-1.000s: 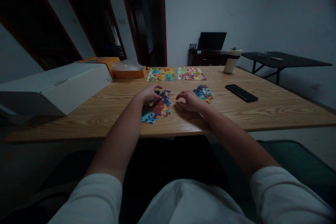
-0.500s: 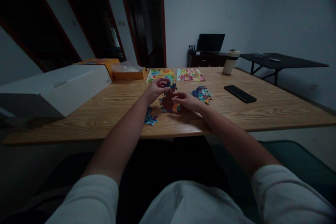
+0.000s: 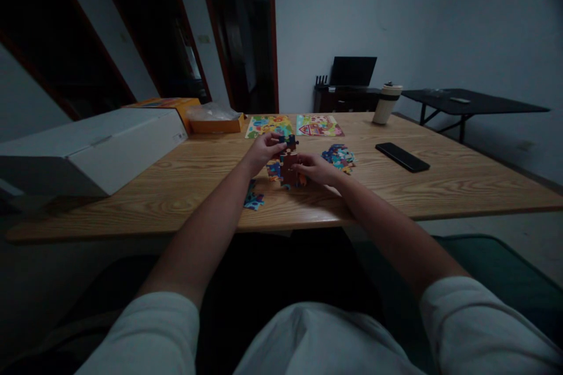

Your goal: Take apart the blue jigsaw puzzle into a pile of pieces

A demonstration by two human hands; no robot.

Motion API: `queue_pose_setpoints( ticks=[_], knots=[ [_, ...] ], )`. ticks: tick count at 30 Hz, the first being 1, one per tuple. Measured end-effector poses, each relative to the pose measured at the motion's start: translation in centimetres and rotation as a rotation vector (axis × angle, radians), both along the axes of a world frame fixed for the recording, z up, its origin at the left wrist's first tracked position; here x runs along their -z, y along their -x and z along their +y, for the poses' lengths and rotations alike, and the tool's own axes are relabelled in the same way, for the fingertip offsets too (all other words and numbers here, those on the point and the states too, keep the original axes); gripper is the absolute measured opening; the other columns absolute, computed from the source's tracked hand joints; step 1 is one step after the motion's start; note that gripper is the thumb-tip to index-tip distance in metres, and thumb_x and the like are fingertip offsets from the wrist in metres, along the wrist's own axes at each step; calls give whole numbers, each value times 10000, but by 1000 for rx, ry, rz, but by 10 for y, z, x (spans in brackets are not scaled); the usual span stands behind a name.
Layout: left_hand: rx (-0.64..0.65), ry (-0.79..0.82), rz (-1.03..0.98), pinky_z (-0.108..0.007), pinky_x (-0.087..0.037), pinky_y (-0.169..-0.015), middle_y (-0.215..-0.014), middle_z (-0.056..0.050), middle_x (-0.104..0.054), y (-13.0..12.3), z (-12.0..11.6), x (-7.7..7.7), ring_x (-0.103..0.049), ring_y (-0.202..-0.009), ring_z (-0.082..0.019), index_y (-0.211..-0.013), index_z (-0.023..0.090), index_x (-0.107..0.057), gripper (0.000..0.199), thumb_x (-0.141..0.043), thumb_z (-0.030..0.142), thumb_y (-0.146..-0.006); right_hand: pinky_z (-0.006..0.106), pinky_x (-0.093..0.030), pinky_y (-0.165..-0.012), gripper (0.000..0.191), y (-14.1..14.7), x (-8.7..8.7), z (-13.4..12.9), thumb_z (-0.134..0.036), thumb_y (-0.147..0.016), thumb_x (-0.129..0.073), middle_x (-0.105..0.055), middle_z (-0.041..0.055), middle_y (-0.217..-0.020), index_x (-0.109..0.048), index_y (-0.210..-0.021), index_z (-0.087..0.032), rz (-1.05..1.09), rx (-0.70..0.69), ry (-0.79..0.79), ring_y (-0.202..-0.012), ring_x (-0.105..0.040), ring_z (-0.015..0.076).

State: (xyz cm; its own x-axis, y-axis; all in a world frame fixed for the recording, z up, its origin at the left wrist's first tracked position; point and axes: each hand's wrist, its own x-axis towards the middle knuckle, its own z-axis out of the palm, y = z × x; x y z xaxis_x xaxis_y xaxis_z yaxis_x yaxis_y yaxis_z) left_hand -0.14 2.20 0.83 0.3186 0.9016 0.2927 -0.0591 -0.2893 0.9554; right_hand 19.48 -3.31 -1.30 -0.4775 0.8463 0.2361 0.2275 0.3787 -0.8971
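Note:
My left hand point(image 3: 266, 151) is closed on a small dark blue joined piece of jigsaw puzzle point(image 3: 290, 141), pinched at its left side. Just below it, my right hand point(image 3: 314, 169) grips a brown joined section of jigsaw puzzle point(image 3: 288, 171) by its right edge. The two parts are very close; whether they interlock I cannot tell. Some colourful pieces point(image 3: 273, 170) show behind the brown section. A blue cluster of puzzle pieces point(image 3: 254, 195) lies near my left forearm. To the right of my right hand is a heap of loose puzzle pieces point(image 3: 339, 158).
Two colourful picture sheets point(image 3: 269, 126) lie at the back of the wooden table point(image 3: 197, 187). A white box point(image 3: 101, 146) and an orange tray with plastic wrap point(image 3: 216, 125) stand on the left. A black phone point(image 3: 402, 156) and a cream cup point(image 3: 387, 104) are on the right.
Both puzzle parts have shifted slightly to the right. The brown section looks narrower and turned, uncovering colourful pieces at its left. Both hands keep their grip.

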Motion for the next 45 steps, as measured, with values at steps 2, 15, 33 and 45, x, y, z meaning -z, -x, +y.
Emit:
queue_pose_setpoints(
  ticks=[2, 15, 33, 45],
  knots=[
    [-14, 19, 0, -296, -533, -727, -921, -43, -676, 0, -1, -1, -667, -773, -148, -1016, 165, -559, 285, -721, 186, -783, 345, -522, -925, 207, 0, -1, -1, -208, -891, -591, -720, 46, -1105, -681, -1077, -202, 49, 1, 23, -997, -667, 186],
    [226, 125, 118, -261, -507, -686, -896, -60, -694, -6, -1, 6, -656, -738, -145, -1030, 152, -639, 300, -735, 325, -804, 324, -540, -834, 148, -3, -6, 5, -276, -865, -624, -690, 57, -976, -607, -986, -192, 153, 262, -45, -919, -658, 186],
    [-14, 10, 115, -298, -558, -724, -886, -61, -713, -12, -8, 1, -689, -753, -159, -945, 127, -596, 149, -685, 167, -832, 229, -478, -546, 588, -2, 14, 9, -260, -740, -709, -639, -23, -802, -422, -1252, -234, 152, 203, -76, -670, -630, 141],
    [37, 187, 122, -266, -516, -576, -920, -73, -689, -9, -9, -2, -666, -715, -174, -1029, 167, -617, 206, -628, 312, -884, 295, -524, -639, 807, -7, 6, 7, -315, -784, -681, -652, 17, -875, -285, -1484, -242, 201, 351, -273, -703, -626, 161]
  ],
)
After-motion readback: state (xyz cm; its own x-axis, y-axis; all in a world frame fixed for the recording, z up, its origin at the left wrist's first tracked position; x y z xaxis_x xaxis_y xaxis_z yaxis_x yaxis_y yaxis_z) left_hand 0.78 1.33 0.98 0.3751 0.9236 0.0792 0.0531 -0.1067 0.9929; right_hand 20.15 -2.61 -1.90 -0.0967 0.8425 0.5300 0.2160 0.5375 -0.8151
